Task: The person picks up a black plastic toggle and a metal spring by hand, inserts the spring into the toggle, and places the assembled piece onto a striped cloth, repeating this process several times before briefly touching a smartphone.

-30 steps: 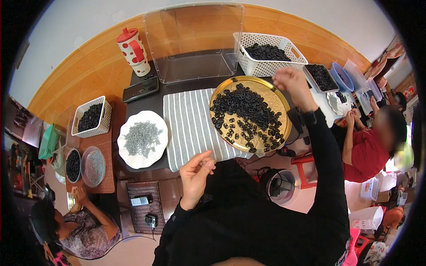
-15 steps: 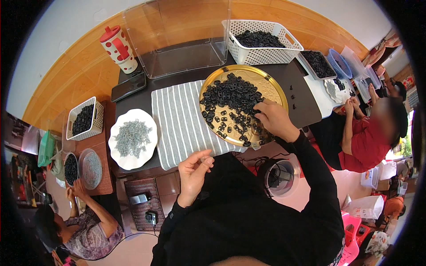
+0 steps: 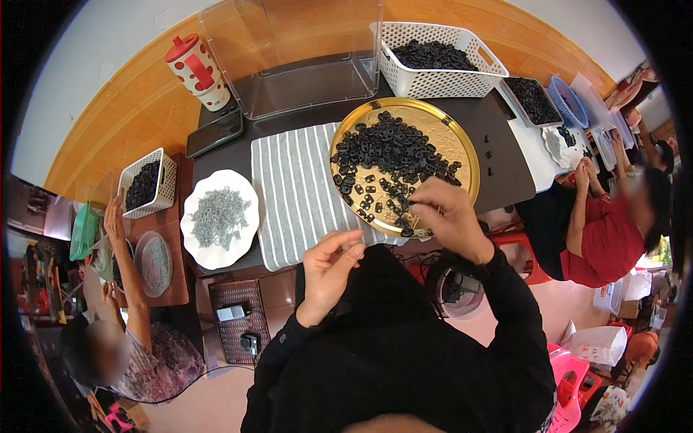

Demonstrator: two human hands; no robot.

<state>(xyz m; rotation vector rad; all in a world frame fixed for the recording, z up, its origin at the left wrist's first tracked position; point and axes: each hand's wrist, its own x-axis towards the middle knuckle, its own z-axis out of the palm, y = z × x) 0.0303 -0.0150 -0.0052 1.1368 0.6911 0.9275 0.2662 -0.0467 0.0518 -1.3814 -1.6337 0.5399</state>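
Observation:
My right hand [image 3: 453,216] hovers over the near right rim of a round gold tray [image 3: 468,148], its fingers curled into a pinch. A dark spot shows at its fingertips, too small to name. Heaped on the tray are small black two-holed pieces [image 3: 386,148], with several scattered loose toward the near edge. Just in front of a grey-and-white striped cloth [image 3: 292,195] is my left hand [image 3: 326,278], thumb and fingers pressed together. What it pinches, if anything, is hidden. A scalloped white plate [image 3: 247,242] left of the cloth bears a pile of small silvery-grey pieces [image 3: 220,216].
Behind the tray stand a white basket [image 3: 440,85] of black pieces and a clear plastic box [image 3: 303,105]. A red-lidded tumbler [image 3: 198,72] and a phone [image 3: 215,135] are at the back left. Co-workers sit at both sides; one reaches toward a smaller white basket [image 3: 167,184].
My right hand has drawn back from the black pieces toward the tray's near edge and closed. My left hand has shifted slightly right and up. The left co-worker's arm has reached forward.

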